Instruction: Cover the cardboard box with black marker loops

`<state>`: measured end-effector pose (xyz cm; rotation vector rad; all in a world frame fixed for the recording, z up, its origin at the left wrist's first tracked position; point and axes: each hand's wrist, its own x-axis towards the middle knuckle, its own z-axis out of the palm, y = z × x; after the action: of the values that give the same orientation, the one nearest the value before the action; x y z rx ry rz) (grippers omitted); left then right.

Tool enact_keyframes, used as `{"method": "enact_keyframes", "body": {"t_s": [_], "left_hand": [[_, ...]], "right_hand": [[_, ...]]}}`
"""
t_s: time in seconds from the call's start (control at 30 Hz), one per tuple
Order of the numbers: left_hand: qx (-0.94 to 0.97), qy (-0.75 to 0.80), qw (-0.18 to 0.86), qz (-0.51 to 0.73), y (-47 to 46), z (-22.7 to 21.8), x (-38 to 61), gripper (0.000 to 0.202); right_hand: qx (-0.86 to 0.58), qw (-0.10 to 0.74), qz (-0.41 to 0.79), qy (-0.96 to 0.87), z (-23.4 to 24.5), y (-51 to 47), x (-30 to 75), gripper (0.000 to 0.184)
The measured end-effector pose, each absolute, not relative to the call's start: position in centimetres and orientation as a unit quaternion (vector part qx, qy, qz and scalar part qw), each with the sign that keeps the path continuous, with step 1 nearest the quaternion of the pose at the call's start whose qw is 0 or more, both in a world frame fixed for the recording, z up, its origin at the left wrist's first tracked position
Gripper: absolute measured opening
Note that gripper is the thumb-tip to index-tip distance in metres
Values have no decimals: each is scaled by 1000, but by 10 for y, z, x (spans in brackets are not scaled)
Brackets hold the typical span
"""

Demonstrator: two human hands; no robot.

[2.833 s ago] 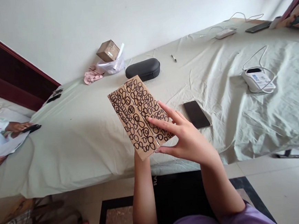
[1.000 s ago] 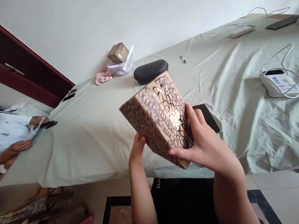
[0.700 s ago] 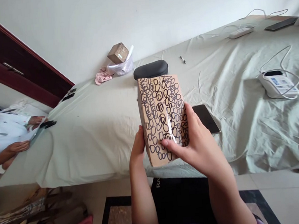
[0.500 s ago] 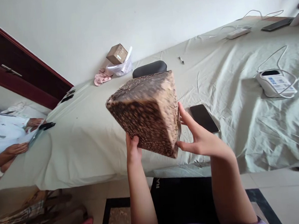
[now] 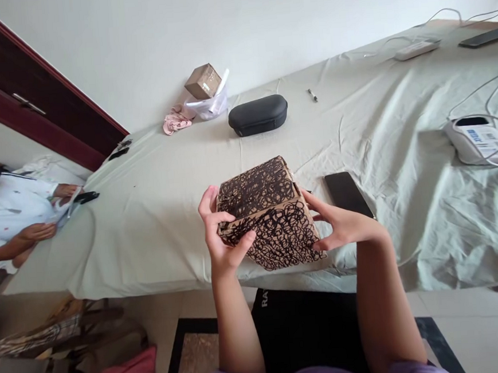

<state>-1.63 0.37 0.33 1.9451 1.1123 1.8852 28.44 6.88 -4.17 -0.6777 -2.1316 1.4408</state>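
Between my two hands is a brown cardboard box (image 5: 273,219) covered in black scribbled loops, tilted over the near part of the cloth-covered table. My left hand (image 5: 224,234) grips its left end, with the thumb on the near face and fingers along the upper edge. On the box's right end, my right hand (image 5: 335,220) holds on with thumb and fingers; some fingertips are hidden behind the box. A dark phone (image 5: 348,195) lies flat just beyond my right hand. Past the box sits a black hard case (image 5: 258,115).
The table's pale green cloth (image 5: 149,229) is wrinkled. At the back are a smaller brown box (image 5: 203,81) on a plastic bag, a pink cloth (image 5: 177,119) and a pen (image 5: 312,95). A white device with a cable (image 5: 480,140) stands right. A person (image 5: 22,210) sits at the left end.
The box has come down and toward me, turning so its scribbled top and near face show. My left hand has shifted up around its left end. The black case is now fully visible.
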Motion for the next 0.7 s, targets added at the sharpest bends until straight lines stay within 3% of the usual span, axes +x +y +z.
{"method": "enact_keyframes", "body": {"t_s": [0.07,0.27,0.3,0.37,0.43,0.5,0.63,0.7], "left_hand": [[669,387,93,628,2,9,-18,33],[639,372,177,649,7,4,-14,30],[615,365,211,667,9,-3,-14,45],[554,352,318,684,13,-20,-15,93],[476,367,428,675,16,-38,-18,98],[421,384,465,678,18,-51,-22,91],[316,404,477,713,22,-59,-27,72],[247,408,514,713,24,-59,-25,66]], "right_hand": [[-261,231,529,-774,-42,69,284,138],[-248,260,541,-761,-35,72,280,134],[-249,267,553,-749,-35,73,278,131],[-254,265,597,-713,-33,72,272,124],[-267,250,637,-678,-32,71,266,116],[-309,255,635,-660,-31,72,261,107],[-499,316,461,-663,-36,89,256,72],[-570,277,305,-711,-42,106,251,60]]}}
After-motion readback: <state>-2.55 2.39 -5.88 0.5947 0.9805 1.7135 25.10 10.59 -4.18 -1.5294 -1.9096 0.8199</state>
